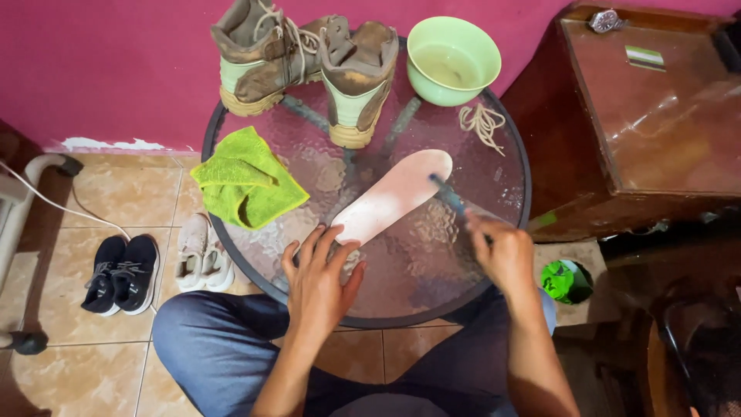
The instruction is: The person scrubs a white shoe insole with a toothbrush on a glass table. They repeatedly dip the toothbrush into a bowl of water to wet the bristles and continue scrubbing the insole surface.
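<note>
A pale pink insole point(394, 194) lies flat on the round glass table point(432, 270). My left hand point(320, 274) presses its near end down with spread fingers. My right hand point(502, 251) grips a small brush point(449, 193) whose head touches the insole's far part; the brush is blurred. Two worn tan boots point(309, 62) stand at the table's far edge, one with its laces out. A green bowl point(451, 58) with water sits beside them. A loose lace point(482, 122) lies near the bowl.
A green cloth point(247, 181) is crumpled on the table's left side. On the tiled floor at left stand black sneakers point(122, 274) and white sneakers point(202, 255). A brown wooden cabinet point(656, 116) is at right, a green bag point(562, 279) below it.
</note>
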